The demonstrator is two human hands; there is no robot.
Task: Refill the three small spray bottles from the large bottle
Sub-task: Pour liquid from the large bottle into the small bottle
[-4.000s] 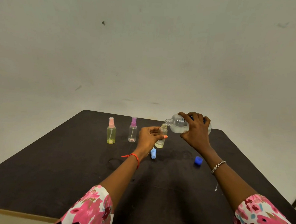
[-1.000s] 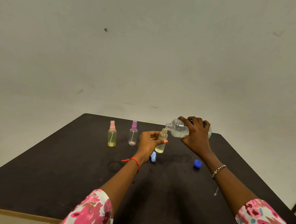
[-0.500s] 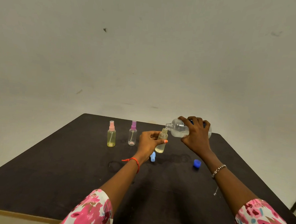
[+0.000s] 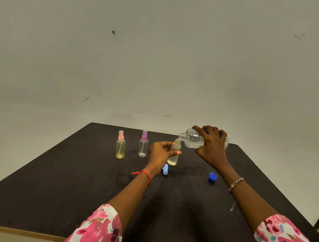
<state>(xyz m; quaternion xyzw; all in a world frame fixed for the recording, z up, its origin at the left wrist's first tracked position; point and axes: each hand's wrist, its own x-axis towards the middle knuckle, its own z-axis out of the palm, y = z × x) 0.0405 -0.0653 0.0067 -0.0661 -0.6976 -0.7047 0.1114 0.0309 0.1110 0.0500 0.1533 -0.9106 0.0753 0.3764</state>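
A: What carries everything here?

B: A dark, matte rectangular bench [image 4: 63,186] against a plain pale wall [image 4: 158,56]. A faint ring-shaped mark shows on its top near the left wrist.

A: And the biggest thing being handled?

B: A large clear plastic bottle [image 4: 192,140], uncapped, tipped almost flat with its threaded neck pointing left and slightly down. The right hand [image 4: 211,149] is wrapped around its body, fingers over the top and thumb beneath. A little clear liquid lies along the lower side.

A: Where does the neck end up?

B: Right at the open mouth of a small clear spray bottle with yellowish liquid [image 4: 174,152], which has no sprayer on it. The left hand [image 4: 160,155] is closed around that bottle, thumb across its front, holding it upright. I cannot tell whether its base touches the bench.

A: The other two small ones?

B: Both stand upright farther left, well apart from the hands. The yellow-tinted spray bottle with a pink sprayer top [image 4: 120,144] is leftmost; the clear spray bottle with a purple sprayer top [image 4: 143,144] is just beside it.

A: Anything loose?

B: A pale blue sprayer head [image 4: 165,169] lies on the bench by the left wrist, and a round dark blue screw cap [image 4: 213,176] sits under the right forearm.

A: Anything on the arms?

B: An orange thread bracelet [image 4: 145,173] on the left wrist, a metal bead bracelet [image 4: 235,183] on the right, and pink floral sleeves [image 4: 101,227].
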